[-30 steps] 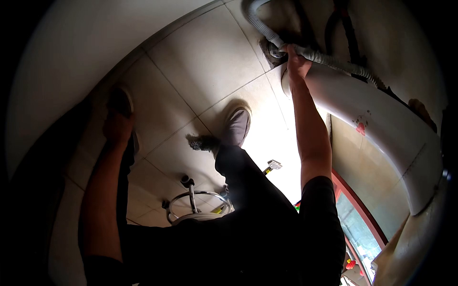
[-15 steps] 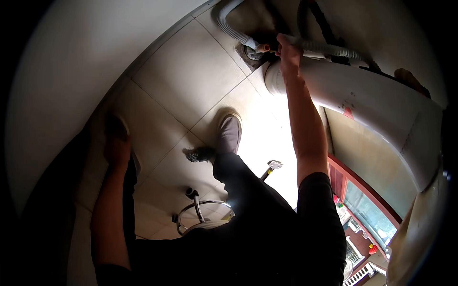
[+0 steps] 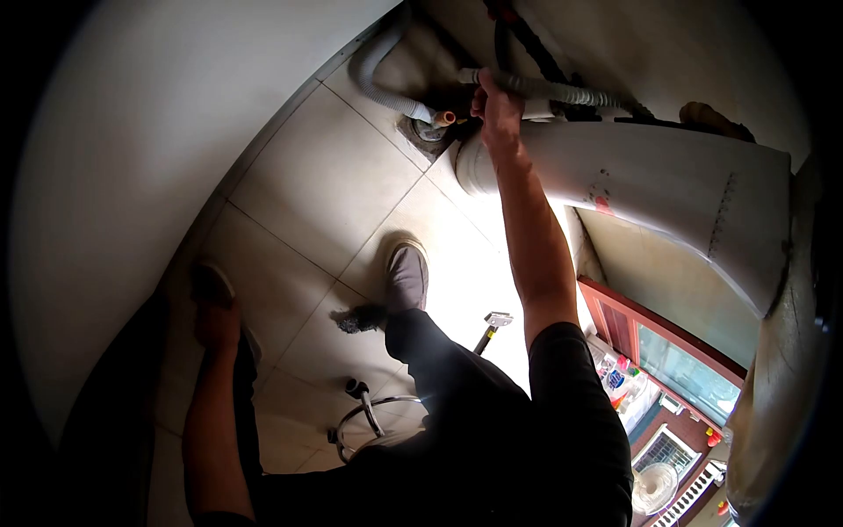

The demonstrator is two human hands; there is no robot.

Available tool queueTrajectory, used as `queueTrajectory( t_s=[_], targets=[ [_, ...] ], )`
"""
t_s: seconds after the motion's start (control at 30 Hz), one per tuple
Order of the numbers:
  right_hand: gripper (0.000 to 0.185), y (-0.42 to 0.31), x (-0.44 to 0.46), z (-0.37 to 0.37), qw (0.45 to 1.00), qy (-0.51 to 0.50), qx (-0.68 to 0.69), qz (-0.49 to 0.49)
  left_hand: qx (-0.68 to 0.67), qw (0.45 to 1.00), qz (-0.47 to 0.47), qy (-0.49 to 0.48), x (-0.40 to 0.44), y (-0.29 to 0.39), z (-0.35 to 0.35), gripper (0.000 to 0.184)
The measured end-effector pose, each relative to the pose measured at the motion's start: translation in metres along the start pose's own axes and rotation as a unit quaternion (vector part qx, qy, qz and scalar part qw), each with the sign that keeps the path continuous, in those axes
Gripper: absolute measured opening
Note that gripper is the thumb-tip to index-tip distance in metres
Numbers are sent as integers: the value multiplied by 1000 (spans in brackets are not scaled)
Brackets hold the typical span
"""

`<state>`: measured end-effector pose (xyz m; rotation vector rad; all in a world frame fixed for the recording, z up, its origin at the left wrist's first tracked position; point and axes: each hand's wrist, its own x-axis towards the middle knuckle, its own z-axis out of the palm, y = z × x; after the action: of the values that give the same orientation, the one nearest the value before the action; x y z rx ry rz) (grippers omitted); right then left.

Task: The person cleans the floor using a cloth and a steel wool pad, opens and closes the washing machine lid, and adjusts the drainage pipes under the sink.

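My right hand (image 3: 499, 114) reaches to the back of the floor, its fingers closed around a grey corrugated hose (image 3: 571, 93). The hose's free end sticks out just left of my thumb. Below and left of this hand, a second corrugated hose (image 3: 383, 95) bends down to a floor drain (image 3: 428, 132). An orange-brown pipe end (image 3: 445, 118) shows at the drain, apart from the held hose. Low on the left, in shadow, my left hand (image 3: 216, 325) hangs beside my left shoe (image 3: 212, 283); its fingers are too dark to make out.
A large white curved pedestal (image 3: 650, 167) lies along the right, under my right forearm. A scraper (image 3: 493, 331), a dark scrubbing pad (image 3: 358, 318) and a wheeled stool (image 3: 369, 413) are on the tiled floor (image 3: 307, 167). A white panel (image 3: 176, 105) borders the left.
The camera view has shifted, moving the floor scene slightly left. The held hose's end now projects past my right hand and stands higher above the drain. My left hand stays low.
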<state>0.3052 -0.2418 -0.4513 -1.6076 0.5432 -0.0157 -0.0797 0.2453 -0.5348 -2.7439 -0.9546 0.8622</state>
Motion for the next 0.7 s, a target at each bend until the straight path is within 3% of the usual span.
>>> queueTrajectory(
  t_s=[0.03, 0.13, 0.27, 0.37, 0.57, 0.67, 0.7],
  targets=[
    [16, -3, 2, 1, 1000, 0, 2, -2, 3, 1000, 0, 4, 2, 0, 1, 105],
    [13, -5, 9, 2, 982, -29, 179, 60, -2, 1000, -8, 0, 0, 2, -5, 107],
    [13, 2, 2, -1, 985, -3, 170, 41, -7, 1000, -10, -15, -1, 4, -11, 108],
    [12, 12, 3, -14, 982, 5, 172, 80, -11, 1000, -5, -8, 0, 3, -10, 109],
    [20, -10, -12, -7, 990, 21, 136, 0, -12, 1000, 21, 13, 4, -1, 1, 113],
    [23, -28, -6, -1, 985, 3, 165, -44, -23, 999, 19, -17, 1, 2, -5, 115],
    [24, -37, 0, 3, 964, -32, 257, -68, -22, 1000, 18, 5, -1, 1, -4, 115]
  ],
)
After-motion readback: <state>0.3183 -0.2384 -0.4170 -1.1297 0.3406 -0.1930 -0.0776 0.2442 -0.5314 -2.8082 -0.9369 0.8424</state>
